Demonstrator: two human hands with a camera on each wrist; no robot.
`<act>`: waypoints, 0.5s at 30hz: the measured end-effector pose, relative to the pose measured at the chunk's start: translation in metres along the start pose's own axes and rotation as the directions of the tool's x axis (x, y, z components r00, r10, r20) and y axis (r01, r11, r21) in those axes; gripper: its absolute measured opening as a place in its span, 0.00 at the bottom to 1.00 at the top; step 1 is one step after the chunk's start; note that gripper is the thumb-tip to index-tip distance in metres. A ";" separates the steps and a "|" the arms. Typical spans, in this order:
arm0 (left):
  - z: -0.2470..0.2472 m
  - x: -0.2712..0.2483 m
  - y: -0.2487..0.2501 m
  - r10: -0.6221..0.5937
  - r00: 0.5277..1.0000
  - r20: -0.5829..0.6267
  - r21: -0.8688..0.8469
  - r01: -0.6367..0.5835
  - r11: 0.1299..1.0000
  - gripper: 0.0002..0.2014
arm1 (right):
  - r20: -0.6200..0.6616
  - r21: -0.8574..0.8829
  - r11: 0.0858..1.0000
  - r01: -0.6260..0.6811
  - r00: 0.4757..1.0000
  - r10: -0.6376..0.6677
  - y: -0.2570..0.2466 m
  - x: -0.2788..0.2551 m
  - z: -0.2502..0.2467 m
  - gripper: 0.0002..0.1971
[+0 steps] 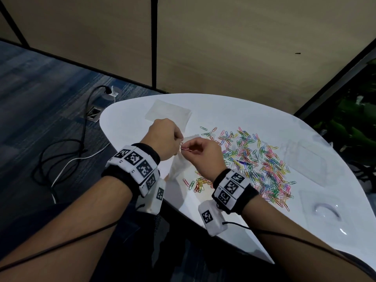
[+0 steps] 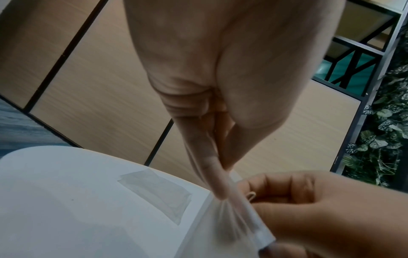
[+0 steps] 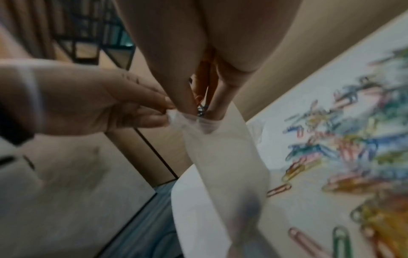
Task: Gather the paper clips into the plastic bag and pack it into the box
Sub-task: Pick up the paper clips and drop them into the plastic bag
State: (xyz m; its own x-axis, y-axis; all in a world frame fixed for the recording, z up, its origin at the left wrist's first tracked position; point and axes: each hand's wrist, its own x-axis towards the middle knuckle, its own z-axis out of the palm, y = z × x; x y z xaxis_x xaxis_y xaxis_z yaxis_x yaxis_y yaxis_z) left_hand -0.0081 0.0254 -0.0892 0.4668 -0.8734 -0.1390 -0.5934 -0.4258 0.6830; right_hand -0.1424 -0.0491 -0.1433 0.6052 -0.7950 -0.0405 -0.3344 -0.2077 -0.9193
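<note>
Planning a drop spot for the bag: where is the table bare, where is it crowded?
Bare: the far table strip between the flat spare bag and the paper clips; also the near edge below the right hand. Crowded: the clip pile mid-table, clear plastic pieces at right, and both hands at the held bag.

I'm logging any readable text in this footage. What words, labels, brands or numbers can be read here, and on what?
No word or brand can be read.
Left wristband: black-and-white square code markers; tiny characters beside them, too small to read.
Right wristband: the same kind of markers and tiny print, unreadable.
Plastic bag and paper clips: no print visible.
</note>
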 end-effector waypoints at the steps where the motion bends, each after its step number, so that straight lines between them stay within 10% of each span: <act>1: 0.000 0.000 0.000 -0.002 1.000 0.000 -0.008 0.002 1.000 0.11 | -0.009 -0.088 0.996 0.036 0.999 -0.037 0.001 0.000 0.000 0.06; 8: -0.002 -0.002 0.003 0.016 1.000 0.005 0.004 -0.016 1.000 0.10 | 0.243 -0.370 0.894 0.253 0.955 -0.170 -0.008 0.000 -0.002 0.11; 15: -0.015 0.002 -0.004 -0.009 0.993 -0.118 -0.029 0.006 1.000 0.08 | -0.073 -0.063 0.983 0.174 0.981 -0.178 0.002 0.000 -0.011 0.06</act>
State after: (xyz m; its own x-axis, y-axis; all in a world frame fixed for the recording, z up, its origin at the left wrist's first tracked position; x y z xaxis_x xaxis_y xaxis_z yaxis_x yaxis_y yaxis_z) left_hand 0.0049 0.0292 -0.0813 0.5463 -0.8354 -0.0600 -0.5713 -0.4241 0.7027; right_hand -0.1510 -0.0563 -0.1409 0.6006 -0.7848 0.1527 -0.2688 -0.3781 -0.8859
